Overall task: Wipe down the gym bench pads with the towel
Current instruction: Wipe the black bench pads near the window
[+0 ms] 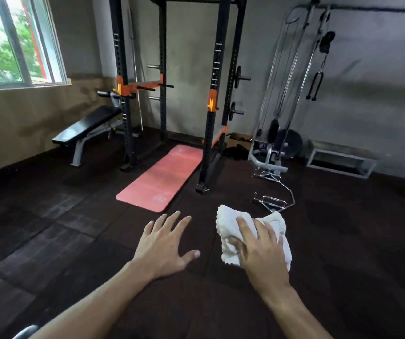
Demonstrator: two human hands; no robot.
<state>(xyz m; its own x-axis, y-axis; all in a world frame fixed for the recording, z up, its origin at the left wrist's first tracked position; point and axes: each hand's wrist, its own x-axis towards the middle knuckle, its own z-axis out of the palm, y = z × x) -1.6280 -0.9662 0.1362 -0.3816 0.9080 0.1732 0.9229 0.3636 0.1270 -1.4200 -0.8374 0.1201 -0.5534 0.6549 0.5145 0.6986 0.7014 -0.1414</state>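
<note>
Right hand (260,248) has the white towel (252,231) bunched up in its grip, left hand (166,243) is empty with fingers spread wide, both held out over the dark rubber floor (49,241). Past them there's a pink mat (162,178) under the power rack (211,94), and the black bench (86,126) is way off by the left wall. So no wiping yet, looks like the approach step. Next move: walk over and press the towel onto the pads

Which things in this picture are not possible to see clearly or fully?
- Bench: in the head view its far end is hidden behind the rack.
- Towel: the right hand covers its middle; whether fingers curl under it cannot be told.
- Cable machine: its weight stack is dark and blurred.
- Grey thing at the bottom left corner: cut off by the edge.
</note>
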